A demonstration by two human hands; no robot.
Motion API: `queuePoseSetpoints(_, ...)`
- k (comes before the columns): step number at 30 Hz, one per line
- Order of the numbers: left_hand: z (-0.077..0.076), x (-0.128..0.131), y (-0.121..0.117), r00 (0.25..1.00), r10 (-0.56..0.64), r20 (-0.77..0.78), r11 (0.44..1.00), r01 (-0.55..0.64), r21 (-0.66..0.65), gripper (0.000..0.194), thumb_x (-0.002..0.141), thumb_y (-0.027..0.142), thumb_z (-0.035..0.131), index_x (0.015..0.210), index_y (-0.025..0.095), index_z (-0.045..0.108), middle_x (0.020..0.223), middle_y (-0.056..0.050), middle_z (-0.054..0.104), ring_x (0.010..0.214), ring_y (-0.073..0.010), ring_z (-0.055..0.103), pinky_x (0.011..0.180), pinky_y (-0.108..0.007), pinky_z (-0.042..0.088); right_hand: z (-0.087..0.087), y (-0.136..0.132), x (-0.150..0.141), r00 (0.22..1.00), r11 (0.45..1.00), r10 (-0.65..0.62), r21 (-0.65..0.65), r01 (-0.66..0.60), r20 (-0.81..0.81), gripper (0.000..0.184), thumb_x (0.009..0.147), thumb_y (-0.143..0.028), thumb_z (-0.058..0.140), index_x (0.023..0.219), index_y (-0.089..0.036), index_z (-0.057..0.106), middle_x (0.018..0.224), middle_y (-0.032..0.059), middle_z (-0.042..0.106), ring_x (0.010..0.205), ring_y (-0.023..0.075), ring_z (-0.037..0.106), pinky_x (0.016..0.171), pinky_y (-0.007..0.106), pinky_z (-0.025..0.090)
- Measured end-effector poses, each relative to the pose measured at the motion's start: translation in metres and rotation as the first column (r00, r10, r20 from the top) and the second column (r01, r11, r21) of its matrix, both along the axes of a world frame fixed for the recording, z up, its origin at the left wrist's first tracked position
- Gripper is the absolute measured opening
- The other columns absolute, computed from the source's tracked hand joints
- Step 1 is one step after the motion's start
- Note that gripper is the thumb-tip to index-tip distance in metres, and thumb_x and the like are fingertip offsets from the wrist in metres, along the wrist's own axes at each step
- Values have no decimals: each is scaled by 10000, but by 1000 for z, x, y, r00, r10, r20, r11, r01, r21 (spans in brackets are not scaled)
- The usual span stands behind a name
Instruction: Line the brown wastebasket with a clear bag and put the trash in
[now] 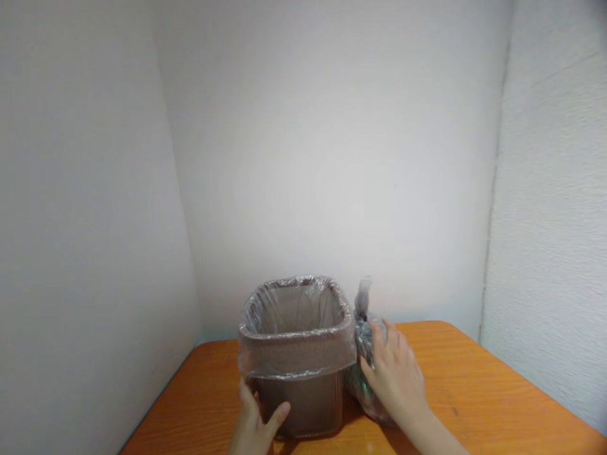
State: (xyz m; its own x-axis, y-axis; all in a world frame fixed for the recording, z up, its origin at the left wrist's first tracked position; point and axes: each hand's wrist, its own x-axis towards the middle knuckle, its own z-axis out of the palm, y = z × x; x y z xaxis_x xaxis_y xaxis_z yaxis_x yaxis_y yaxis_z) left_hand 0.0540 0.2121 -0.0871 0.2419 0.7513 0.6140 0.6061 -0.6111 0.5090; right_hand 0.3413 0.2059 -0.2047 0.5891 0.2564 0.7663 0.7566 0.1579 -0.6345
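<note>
A brown trash bin stands upright on the table. A thin clear plastic liner lines its inside and is folded down over the rim. My left hand is at the bin's lower left corner, thumb on the front face and fingers along the side. Close against the bin's right side sits a tied clear garbage bag, its knotted top pointing up and something green showing through. My right hand lies over the bag's upper right part with fingers spread, partly hiding it; how firmly it touches is unclear.
The orange-brown wooden table reaches back toward a plain white wall. More wall rises at the left, and a rougher white wall stands along the right.
</note>
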Motion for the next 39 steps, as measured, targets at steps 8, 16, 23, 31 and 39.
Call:
queuePoseSetpoints(8,36,3,-19,990,61,-131,675,55,735,598,861,332,643,1327,274,271,1419,-147,373,1305,-287,480,1074,-566,458,-5,-14,-15,989,914,18,398,-75,146,310,863,-268,577,1166,-263,511,1320,150,519,1207,356,498,971,549,394)
queuePoseSetpoints(16,63,7,-32,886,371,-277,538,38,842,124,942,299,510,987,234,606,1211,-85,444,1152,-265,498,969,-522,507,19,-34,-1,973,833,127,512,-211,193,128,909,-207,522,999,-280,578,1163,82,591,1119,297,514,937,491,345)
queuePoseSetpoints(23,71,9,-35,868,377,-323,511,96,854,331,835,425,687,1073,233,560,1189,-81,469,1121,-271,497,944,-478,502,54,-63,13,917,694,287,599,-399,279,100,924,-186,520,978,-265,548,992,45,660,1036,254,544,912,457,309)
queuePoseSetpoints(31,71,21,-34,883,332,-330,545,106,832,71,951,203,492,942,226,559,1118,-63,469,1092,-235,462,944,-423,422,91,-75,26,817,560,507,615,-555,275,48,960,-264,536,934,-251,573,872,28,620,899,214,546,850,387,357)
queuePoseSetpoints(39,94,30,-44,909,269,-319,446,176,878,173,910,313,612,991,214,495,1046,-56,545,1012,-234,501,909,-402,390,137,-67,53,702,447,683,646,-619,200,127,921,-319,611,842,-219,616,783,6,569,787,181,523,752,319,387)
